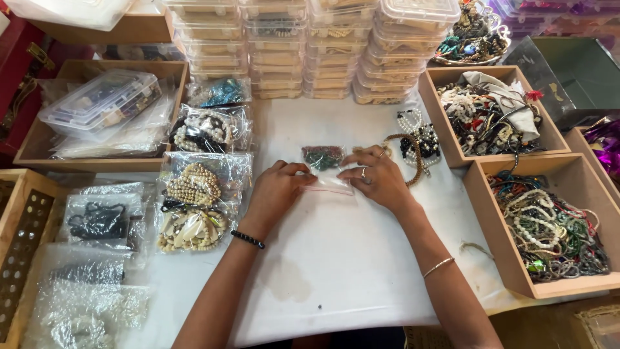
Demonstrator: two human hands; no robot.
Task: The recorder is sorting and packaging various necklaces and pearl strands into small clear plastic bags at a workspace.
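White table (336,258) carrying wooden trays (516,271) of beads at right, bagged necklaces (200,194) lying at left, stacked clear boxes (310,52) standing at back, small bag (325,169) lying at centre.

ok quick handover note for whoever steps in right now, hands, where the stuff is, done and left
Left hand and right hand: both press on a small clear bag of dark beads, mid white table.
Done: filled bags lie in a column to the left.
Left: loose bracelets beside the right hand; two wooden trays on the right hold tangled jewellery. Whether the bag is sealed can't be told.
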